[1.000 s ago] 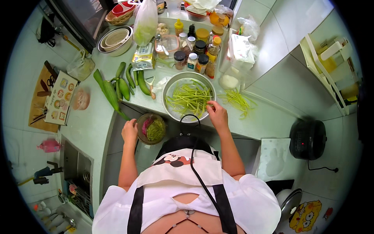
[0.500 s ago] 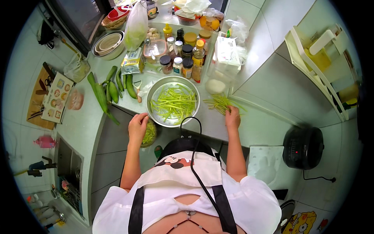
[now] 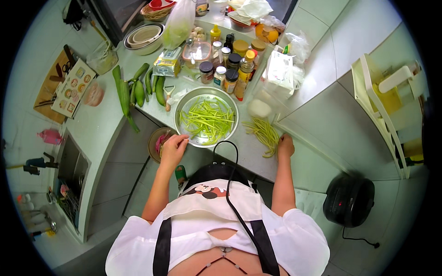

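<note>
Where loose stalks [image 3: 264,134] lie, the right fingers [image 3: 282,140] sit alongside.

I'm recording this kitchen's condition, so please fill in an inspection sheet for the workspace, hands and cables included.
Surface: pale counter, bending round at the left.
Job's things: green stems in a metal pan; a loose stem pile to its right.
Clutter: jars, bottles and a plastic bag behind the pan; long green vegetables and a peeler to its left.
Hands: left hand at the pan's near-left rim, right hand beside the stem pile; grip unclear for both.
Cables: black cord across the apron; second cord from the black appliance at right.
Surroundings: sink at left; round container below the counter, partly behind the left hand.
</note>
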A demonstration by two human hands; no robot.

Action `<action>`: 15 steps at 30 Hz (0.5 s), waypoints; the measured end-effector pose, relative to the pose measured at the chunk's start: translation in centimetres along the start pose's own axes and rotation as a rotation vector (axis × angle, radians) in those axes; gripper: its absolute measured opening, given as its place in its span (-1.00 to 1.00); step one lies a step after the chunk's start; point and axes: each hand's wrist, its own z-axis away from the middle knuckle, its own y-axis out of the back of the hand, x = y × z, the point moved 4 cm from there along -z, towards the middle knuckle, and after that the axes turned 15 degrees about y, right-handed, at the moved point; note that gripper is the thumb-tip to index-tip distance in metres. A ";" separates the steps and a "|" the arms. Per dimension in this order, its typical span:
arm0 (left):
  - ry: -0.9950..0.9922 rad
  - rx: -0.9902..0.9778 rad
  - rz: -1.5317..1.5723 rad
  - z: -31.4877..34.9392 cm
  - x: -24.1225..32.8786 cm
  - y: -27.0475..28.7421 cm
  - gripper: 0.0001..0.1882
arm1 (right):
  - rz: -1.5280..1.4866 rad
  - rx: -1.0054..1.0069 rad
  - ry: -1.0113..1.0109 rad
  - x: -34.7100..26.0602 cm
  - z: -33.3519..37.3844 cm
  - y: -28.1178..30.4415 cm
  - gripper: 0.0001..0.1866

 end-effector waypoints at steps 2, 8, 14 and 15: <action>0.013 0.003 0.002 0.3 0.5 0.2 -0.83 | 0.039 -0.012 0.000 0.0 -0.1 0.2 -0.87; -0.006 0.022 0.084 0.6 0.4 1.7 -0.84 | 0.074 0.139 0.013 -1.8 0.7 3.6 -0.87; -0.016 -0.011 0.077 0.0 -0.4 4.2 -0.84 | 0.051 0.217 0.061 -7.3 4.1 11.0 -0.89; -0.012 -0.024 0.078 -0.1 -0.5 4.7 -0.84 | -0.015 0.261 0.119 -8.5 4.7 11.9 -0.89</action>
